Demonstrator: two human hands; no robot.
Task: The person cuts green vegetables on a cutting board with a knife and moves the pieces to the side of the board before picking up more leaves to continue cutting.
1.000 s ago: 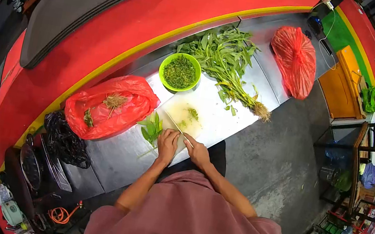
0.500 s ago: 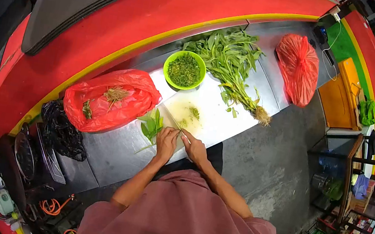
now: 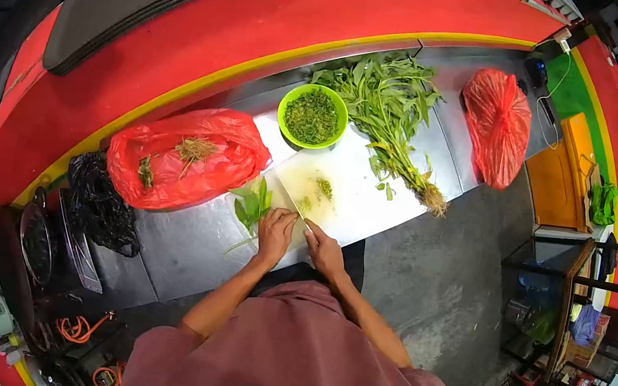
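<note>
While my left hand (image 3: pixel 276 230) presses curled fingers onto leafy stems (image 3: pixel 252 206) on the board (image 3: pixel 344 189), my right hand (image 3: pixel 324 246) grips the knife (image 3: pixel 300 218) just beside. The green bowl (image 3: pixel 281 115) at twelve o'clock holds chopped greens, but the big bundle (image 3: pixel 391 117) at one o'clock lies uncut.

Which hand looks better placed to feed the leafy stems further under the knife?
The left. The left hand rests on the leafy stems at the near end of the cutting board, while the right hand is closed on the knife, so it looks occupied.
</note>
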